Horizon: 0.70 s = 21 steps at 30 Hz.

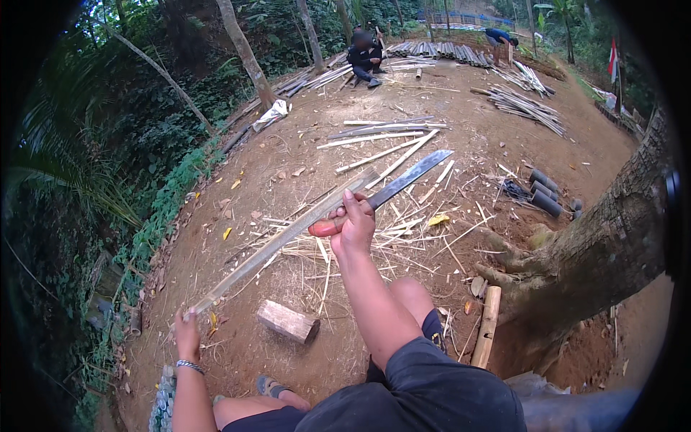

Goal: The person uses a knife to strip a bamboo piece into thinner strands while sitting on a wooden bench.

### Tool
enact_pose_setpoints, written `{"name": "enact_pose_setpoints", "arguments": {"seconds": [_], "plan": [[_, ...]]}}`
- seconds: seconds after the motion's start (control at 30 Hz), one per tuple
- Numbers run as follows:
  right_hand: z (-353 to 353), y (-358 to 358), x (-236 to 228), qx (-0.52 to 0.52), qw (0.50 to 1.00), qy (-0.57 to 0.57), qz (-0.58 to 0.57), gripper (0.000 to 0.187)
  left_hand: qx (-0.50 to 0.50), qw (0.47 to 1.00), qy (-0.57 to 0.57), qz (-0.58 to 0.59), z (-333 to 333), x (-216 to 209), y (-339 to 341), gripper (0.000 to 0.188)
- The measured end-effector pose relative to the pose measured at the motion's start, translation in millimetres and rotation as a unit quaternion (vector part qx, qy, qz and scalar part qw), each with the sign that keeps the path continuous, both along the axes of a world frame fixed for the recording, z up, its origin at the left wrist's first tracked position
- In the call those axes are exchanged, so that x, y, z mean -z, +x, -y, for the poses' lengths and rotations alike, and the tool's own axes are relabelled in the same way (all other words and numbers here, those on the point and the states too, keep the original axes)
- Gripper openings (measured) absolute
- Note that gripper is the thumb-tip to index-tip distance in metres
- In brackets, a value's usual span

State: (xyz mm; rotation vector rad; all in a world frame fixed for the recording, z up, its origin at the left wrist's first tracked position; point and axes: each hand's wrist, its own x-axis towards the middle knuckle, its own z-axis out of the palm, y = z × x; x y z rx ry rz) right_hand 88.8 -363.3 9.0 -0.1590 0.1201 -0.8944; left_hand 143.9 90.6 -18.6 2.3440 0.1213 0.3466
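My right hand (353, 227) is closed round the orange-red handle of a machete (412, 177), whose long blade points away to the upper right. Its fingers and thumb also touch a long split bamboo strip (281, 241), which slants across in front of me. At the strip's near left end, my left hand (187, 333) grips it, with a braided bracelet on the wrist. Below the strip a short squared wood block (288, 322) lies on the soil. Thin bamboo shavings (317, 252) are scattered beneath both hands.
A tree trunk (597, 237) leans close on my right, beside a bamboo piece (486, 327). Split strips (381, 133) and dark tubes (545, 194) lie farther off. One person (366, 57) sits at the back; another (498, 37) bends over. Dense plants (155, 237) border the left edge.
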Motion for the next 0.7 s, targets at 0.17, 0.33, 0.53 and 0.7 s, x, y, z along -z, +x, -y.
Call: {"name": "enact_pose_setpoints", "arguments": {"seconds": [0.17, 0.33, 0.53, 0.7], "plan": [[-13.1, -11.5, -16.1, 0.037, 0.988, -0.148, 0.011, 0.024, 0.302, 0.944, -0.039, 0.124, 168.9, -77.5, -65.7, 0.051], [-63.1, -24.4, -37.0, -0.001, 0.966, -0.259, 0.011, 0.028, 0.447, 0.864, -0.041, 0.229, 245.2, -148.5, -90.8, 0.05], [-105.1, -23.8, -33.2, -0.076, 0.932, -0.354, -0.022, 0.022, 0.402, 0.902, -0.1, 0.12, 262.4, -152.0, -80.9, 0.028], [-119.6, -30.3, -32.2, -0.15, 0.915, -0.373, -0.039, 0.023, 0.382, 0.874, -0.243, 0.176, 212.0, -120.3, -50.1, 0.021]]}}
